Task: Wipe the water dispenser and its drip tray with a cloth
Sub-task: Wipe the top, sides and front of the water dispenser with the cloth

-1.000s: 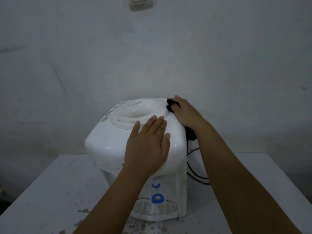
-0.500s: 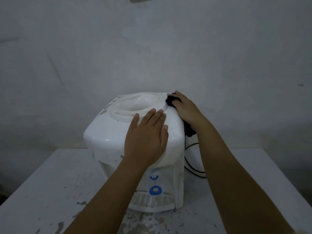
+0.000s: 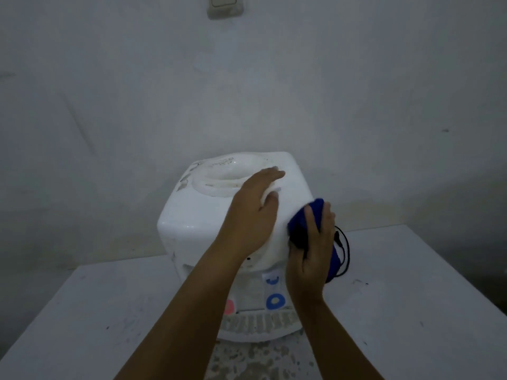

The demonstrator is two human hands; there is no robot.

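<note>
A white tabletop water dispenser [image 3: 197, 215] stands on a white table [image 3: 82, 311], its bottle well on top uncovered. My left hand [image 3: 252, 212] lies flat on the dispenser's top front, fingers straight and reaching the rim of the well. My right hand [image 3: 312, 250] grips a dark blue cloth [image 3: 304, 226] and presses it against the dispenser's right front corner. Below, a pink tap [image 3: 228, 307] and a blue tap [image 3: 275, 300] sit above the slotted drip tray [image 3: 258, 323].
A black power cord [image 3: 344, 248] loops on the table just right of the dispenser, behind my right hand. A wall switch [image 3: 225, 6] is on the grey wall above. The table front shows worn, speckled paint [image 3: 247, 357].
My right hand has brought the cloth from the dispenser's top back right corner down to its right front corner. My left hand slid a little farther up the top.
</note>
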